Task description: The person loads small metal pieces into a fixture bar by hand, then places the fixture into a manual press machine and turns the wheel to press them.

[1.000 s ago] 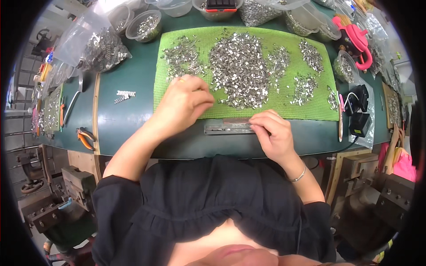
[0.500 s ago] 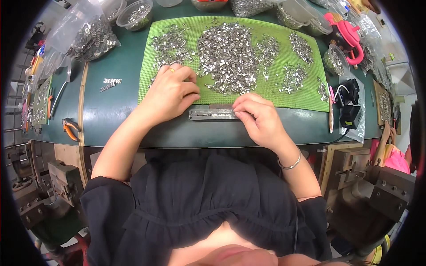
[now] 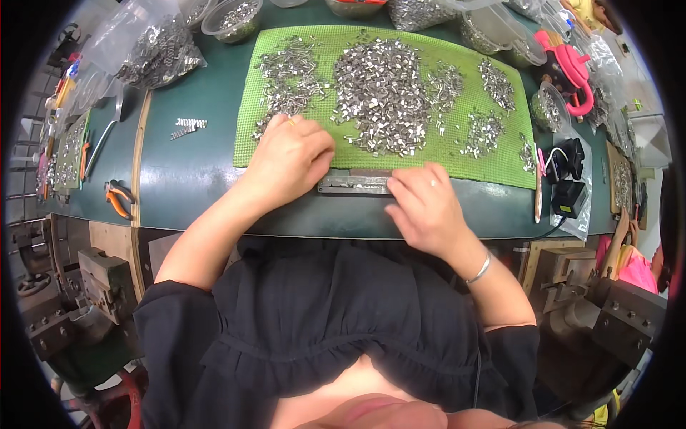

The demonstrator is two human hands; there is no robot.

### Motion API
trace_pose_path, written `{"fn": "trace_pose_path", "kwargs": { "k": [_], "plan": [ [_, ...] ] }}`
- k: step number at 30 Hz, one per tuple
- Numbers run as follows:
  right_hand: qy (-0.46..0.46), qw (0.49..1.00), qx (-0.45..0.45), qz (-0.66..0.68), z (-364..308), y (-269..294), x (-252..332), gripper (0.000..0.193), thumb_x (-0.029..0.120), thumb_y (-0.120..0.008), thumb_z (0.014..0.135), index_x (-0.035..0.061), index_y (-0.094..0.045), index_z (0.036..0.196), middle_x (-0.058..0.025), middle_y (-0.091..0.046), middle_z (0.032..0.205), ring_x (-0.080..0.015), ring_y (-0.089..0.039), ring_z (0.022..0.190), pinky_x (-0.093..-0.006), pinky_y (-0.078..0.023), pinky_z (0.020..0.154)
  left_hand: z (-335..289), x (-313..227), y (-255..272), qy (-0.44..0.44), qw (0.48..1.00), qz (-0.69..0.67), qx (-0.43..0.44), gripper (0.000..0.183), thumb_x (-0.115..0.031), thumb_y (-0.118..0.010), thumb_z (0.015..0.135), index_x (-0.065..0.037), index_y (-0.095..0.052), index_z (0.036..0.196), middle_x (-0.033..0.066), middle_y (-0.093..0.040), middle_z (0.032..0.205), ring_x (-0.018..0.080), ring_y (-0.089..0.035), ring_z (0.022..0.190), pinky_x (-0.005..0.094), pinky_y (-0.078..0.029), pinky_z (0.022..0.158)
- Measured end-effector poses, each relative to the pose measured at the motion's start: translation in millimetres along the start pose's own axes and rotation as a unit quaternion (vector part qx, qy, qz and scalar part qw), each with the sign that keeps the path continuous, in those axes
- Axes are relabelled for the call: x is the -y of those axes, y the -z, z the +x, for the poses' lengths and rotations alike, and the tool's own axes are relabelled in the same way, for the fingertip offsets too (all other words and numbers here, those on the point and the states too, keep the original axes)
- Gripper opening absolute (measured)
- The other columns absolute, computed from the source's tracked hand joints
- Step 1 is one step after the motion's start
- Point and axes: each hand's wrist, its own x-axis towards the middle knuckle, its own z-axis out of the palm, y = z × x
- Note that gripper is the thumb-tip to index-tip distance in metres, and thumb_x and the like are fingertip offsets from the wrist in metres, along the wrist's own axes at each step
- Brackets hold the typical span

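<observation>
A long, narrow grey metal strip [image 3: 355,184] is seen lying at the near edge of the green mesh mat [image 3: 246,121], on the dark green tabletop [image 3: 186,179]. Its left end is covered by the left hand [image 3: 289,159], whose fingers [image 3: 314,154] are curled together and pressed down at the mat's near edge; whether a small piece is pinched beneath them cannot be told. The right end is met by the right hand [image 3: 425,207], whose fingers [image 3: 400,187] are bent and held close together, the tips touching the strip; what, if anything, is gripped there is hidden.

Just beyond the fingertips of both hands a large heap of small silver metal clips [image 3: 382,93] is spread over the mat, with smaller scattered groups [image 3: 486,129] beyond and to the right of the right fingers. The work is judged to be at an early or middle stage: the strip appears to be partly set with pieces between the two hands, though its filling cannot be read clearly, and a great many loose clips are left on the mat.

Well to the left of the left fingers a short row of joined clips [image 3: 187,127] is laid on the tabletop, and orange-handled pliers [image 3: 118,199] lie further left, untouched.
</observation>
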Motion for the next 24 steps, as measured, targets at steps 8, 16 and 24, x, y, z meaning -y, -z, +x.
{"fn": "trace_pose_path", "kwargs": {
  "k": [8,16,24],
  "plan": [
    [-0.01,0.975,-0.105,-0.198,54.5,85.0,48.8,0.021,0.0,-0.067,0.082,-0.002,-0.065,0.103,-0.0112,-0.066,0.089,-0.029,-0.062,0.084,-0.0454,-0.044,0.089,-23.2,-27.3,-4.0,0.095,0.969,-0.185,-0.133,0.012,-0.007,-0.069,0.081,-0.005,-0.069,0.094,0.0107,-0.071,0.077,0.0292,-0.065,0.069,0.0381,-0.049,0.067],
    [-0.2,0.621,-0.237,0.72,3.1,63.9,4.1,0.045,0.032,-0.044,0.101,-0.0085,-0.056,0.116,-0.0153,-0.058,0.095,-0.0235,-0.052,0.087,-0.0376,-0.045,0.078,-9.3,-44.1,-23.3,0.1,0.934,-0.334,-0.074,0.007,-0.007,-0.071,0.087,-0.001,-0.072,0.091,0.0124,-0.073,0.092,0.0271,-0.069,0.081,0.0355,-0.053,0.071],
    [-0.244,0.459,-0.22,0.826,-10.4,47.8,-6.7,0.045,0.036,-0.041,0.103,-0.0036,-0.061,0.112,-0.0122,-0.058,0.089,-0.0225,-0.049,0.082,-0.0349,-0.041,0.07,-10.8,-51.6,-34.7,0.072,0.958,-0.269,-0.074,0.007,0.0,-0.069,0.086,0.003,-0.07,0.092,0.0137,-0.073,0.101,0.0258,-0.072,0.088,0.0321,-0.056,0.076]
  ]
}}
